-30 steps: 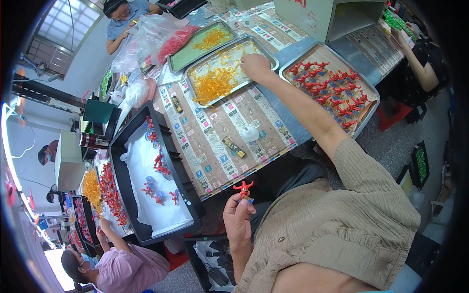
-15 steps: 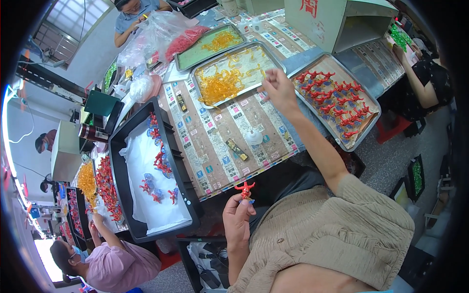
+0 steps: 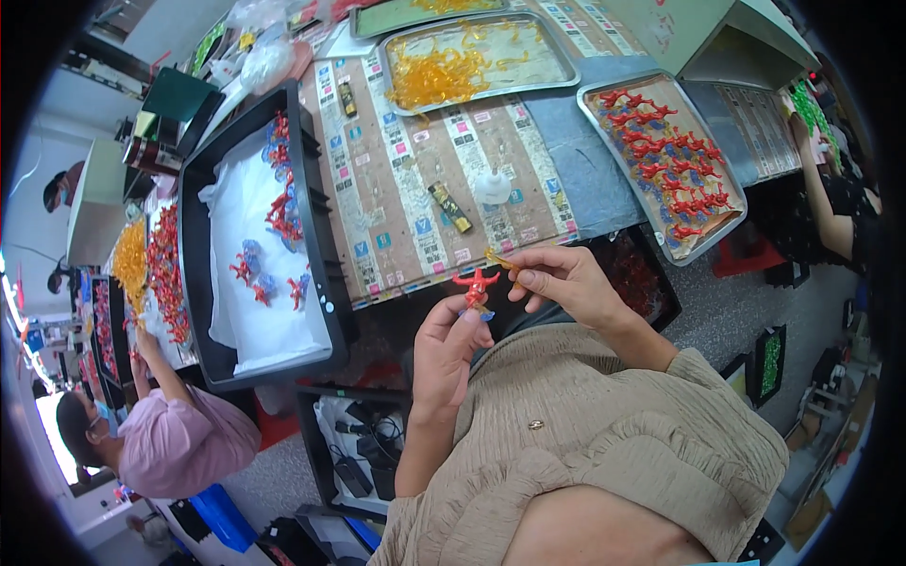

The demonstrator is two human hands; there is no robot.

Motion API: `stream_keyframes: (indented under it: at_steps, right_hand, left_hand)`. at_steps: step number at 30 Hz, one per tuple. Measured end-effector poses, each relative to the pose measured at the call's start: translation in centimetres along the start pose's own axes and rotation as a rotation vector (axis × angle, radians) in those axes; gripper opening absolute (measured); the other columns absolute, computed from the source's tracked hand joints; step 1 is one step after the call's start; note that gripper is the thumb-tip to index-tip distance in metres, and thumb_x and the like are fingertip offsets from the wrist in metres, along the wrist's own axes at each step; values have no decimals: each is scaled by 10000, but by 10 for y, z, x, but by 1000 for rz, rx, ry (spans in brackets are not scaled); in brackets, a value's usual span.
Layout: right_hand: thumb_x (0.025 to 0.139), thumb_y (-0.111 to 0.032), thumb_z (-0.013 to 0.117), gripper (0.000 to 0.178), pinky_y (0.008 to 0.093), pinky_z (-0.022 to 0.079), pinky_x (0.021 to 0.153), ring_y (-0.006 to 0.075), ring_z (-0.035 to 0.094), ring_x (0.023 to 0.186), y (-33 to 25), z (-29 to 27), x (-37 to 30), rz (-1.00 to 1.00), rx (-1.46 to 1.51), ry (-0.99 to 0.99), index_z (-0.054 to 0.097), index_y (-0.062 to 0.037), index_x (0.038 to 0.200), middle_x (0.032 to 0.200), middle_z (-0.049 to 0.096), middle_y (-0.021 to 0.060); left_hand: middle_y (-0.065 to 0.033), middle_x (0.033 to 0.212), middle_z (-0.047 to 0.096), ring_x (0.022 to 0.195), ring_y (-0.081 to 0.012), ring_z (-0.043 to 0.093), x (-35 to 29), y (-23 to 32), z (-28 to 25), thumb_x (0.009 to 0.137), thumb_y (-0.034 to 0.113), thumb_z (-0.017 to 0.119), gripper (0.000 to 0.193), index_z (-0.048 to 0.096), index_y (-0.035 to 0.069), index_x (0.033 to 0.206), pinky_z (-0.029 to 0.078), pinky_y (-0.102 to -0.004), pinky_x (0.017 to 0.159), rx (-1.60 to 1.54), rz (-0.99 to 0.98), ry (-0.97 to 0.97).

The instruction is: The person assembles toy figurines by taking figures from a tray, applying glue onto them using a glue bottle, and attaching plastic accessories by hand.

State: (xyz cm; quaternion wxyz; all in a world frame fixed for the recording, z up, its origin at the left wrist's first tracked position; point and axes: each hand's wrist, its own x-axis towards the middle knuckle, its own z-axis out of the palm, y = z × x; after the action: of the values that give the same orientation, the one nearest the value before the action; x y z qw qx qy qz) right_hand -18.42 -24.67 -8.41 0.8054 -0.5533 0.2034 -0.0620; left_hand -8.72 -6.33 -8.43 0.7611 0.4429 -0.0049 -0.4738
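By the near edge of the worktop (image 3: 392, 226), the left hand (image 3: 442, 357) pinches a red-and-blue figure (image 3: 476, 288) in its grip, and the right hand (image 3: 573, 285) pinches a yellow piece (image 3: 500, 260) beside that edge.

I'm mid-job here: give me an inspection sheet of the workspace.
Surface: table, covered with printed sheets
Job's things: red figure and yellow piece in hand; loose yellow pieces in the far tray; more figures in the right tray and black bin
Clutter: white bottle, two small dark packs
Hands: left hand pinches the figure; right hand the yellow piece
Cables: dark cord, apparently, in the low box
Surroundings: co-worker in pink at left, another person at right
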Motion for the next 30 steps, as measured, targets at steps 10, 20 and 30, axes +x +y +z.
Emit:
stream_keyframes:
  at_steps: [10,20,30]
  right_hand:
    - [835,-51,694,204,246,498,670,148,628,799,-6,13,-10,-415,-517,-19,686,-12,1035,919,644,80]
    - [779,-37,732,203,267,487,672,162,623,776,-11,17,-12,-371,-528,1,696,-5,976,859,664,83]
    - [776,-18,720,182,264,488,646,158,628,739,-12,13,-10,-390,-584,-22,698,-15,957,831,660,76]
  left_hand:
    - [-59,1014,629,810,-116,606,-6,-6,1,923,79,596,268,562,-13,1172,525,-267,741,-34,-27,4]
    - [-72,1053,625,892,-144,633,-4,-6,0,909,57,610,263,569,-23,1157,539,-284,805,-32,-35,-48]
    - [-74,1053,607,922,-156,641,-4,-7,4,885,56,642,257,575,-25,1120,550,-302,849,-21,-27,-47]
